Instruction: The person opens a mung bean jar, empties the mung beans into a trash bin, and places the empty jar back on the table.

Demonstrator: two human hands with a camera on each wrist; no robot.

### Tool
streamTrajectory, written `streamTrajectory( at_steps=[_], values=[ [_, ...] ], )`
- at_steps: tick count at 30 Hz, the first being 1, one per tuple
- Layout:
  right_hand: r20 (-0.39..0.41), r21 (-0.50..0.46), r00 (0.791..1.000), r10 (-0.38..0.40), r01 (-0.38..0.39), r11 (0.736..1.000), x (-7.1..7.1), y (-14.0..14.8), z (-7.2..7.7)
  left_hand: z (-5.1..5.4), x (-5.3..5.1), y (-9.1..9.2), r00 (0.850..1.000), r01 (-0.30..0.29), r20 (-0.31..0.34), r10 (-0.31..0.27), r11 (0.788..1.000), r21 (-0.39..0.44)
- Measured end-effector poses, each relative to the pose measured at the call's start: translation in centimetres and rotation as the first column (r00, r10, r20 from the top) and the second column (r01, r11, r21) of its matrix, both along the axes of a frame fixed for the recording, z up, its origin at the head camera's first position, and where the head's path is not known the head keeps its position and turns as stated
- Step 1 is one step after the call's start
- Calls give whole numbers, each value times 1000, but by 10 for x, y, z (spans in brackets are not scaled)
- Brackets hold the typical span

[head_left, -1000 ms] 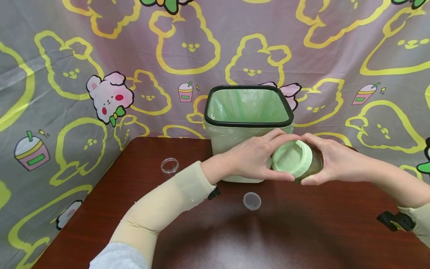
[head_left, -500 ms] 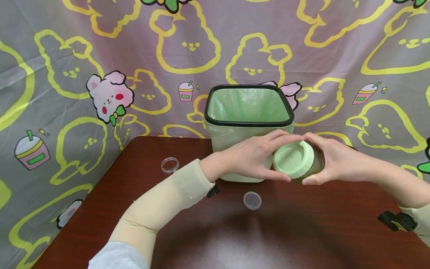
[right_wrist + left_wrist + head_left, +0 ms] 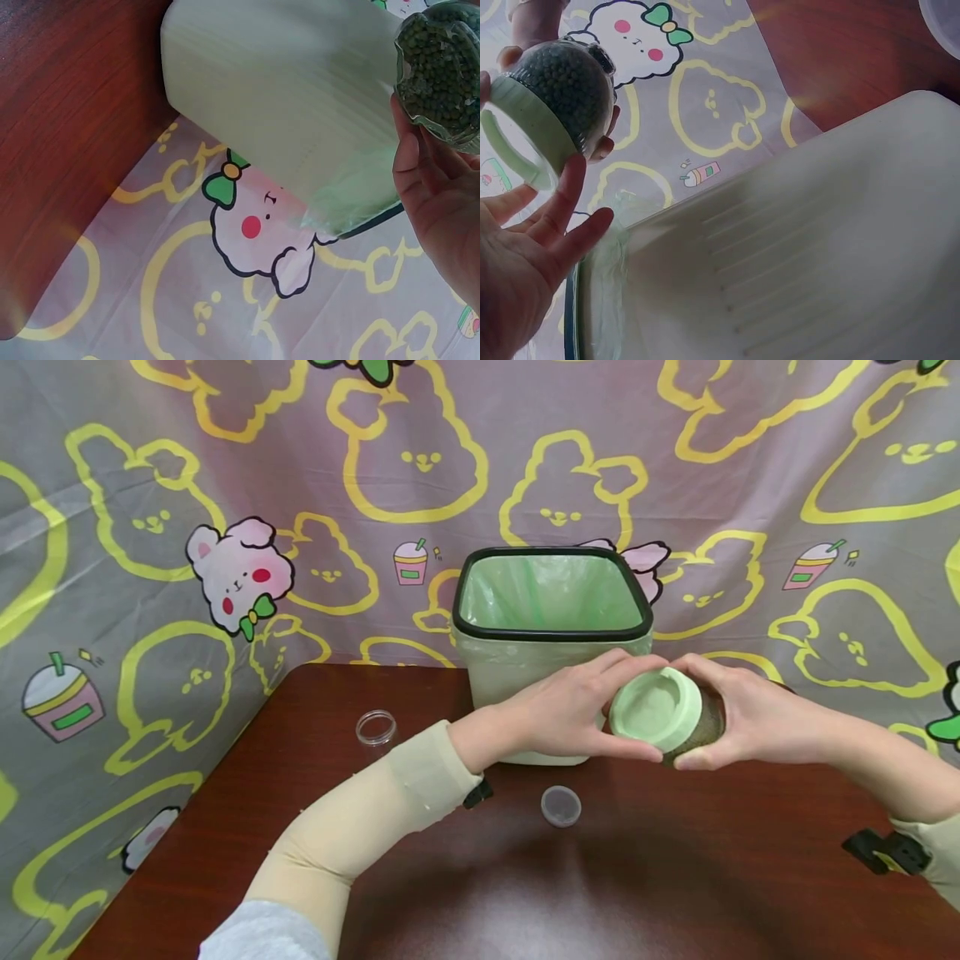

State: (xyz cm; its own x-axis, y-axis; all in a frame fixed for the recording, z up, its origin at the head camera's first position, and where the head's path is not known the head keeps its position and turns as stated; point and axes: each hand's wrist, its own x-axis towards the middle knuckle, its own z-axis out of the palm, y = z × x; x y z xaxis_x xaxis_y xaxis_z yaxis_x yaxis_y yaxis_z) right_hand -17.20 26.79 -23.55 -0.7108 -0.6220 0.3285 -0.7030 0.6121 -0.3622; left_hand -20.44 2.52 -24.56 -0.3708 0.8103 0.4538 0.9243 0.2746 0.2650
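A clear jar (image 3: 564, 90) full of small green beans, with a pale green lid (image 3: 654, 713), is held tilted above the table, its lid facing left in the head view. The left hand (image 3: 564, 710) grips the lid between thumb and fingers; in the left wrist view the left hand's (image 3: 525, 262) fingertips touch the lid's rim. Round the jar's body curls the right hand (image 3: 761, 714). From the right wrist view, the beans show through the jar's base (image 3: 442, 75) above the right hand (image 3: 442, 187).
A pale bin (image 3: 491, 672) with a black rim and green liner stands behind the hands. On the dark red table (image 3: 480, 893) lie a round translucent disc (image 3: 561, 807) in front of the bin and a clear ring-shaped piece (image 3: 377, 727) to its left. A patterned curtain hangs behind.
The lid has turned slightly between the left hand's fingers, which have shifted a little on it. The jar stays in nearly the same place, and the head view has moved slightly.
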Motion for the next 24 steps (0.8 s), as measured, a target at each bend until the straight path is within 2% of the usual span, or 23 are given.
streamTrajectory(
  at_steps=[4,10,13,19,21,24],
  values=[
    [-10,2,1000,1,-1,1000,-1,0,0,2,1,-2,1000,-18,-3,18,1000,-13],
    [-9,-1,1000,-2,2,1000,-1,2,-1,9,2,-9,997,-48,-59,43,995,-83],
    [-10,-4,1000,1,-2,1000,0,1,-1,12,1,-13,999,-11,-50,5,994,-105],
    [9,2,1000,-9,9,1000,3,-2,1,13,-1,-13,993,111,-19,-113,988,-104],
    [14,3,1000,-13,13,1000,3,-2,2,13,-1,-12,992,124,-27,-127,988,-93],
    [9,6,1000,-13,13,1000,4,-2,3,14,-1,-10,993,110,-40,-114,991,-82]
  ],
)
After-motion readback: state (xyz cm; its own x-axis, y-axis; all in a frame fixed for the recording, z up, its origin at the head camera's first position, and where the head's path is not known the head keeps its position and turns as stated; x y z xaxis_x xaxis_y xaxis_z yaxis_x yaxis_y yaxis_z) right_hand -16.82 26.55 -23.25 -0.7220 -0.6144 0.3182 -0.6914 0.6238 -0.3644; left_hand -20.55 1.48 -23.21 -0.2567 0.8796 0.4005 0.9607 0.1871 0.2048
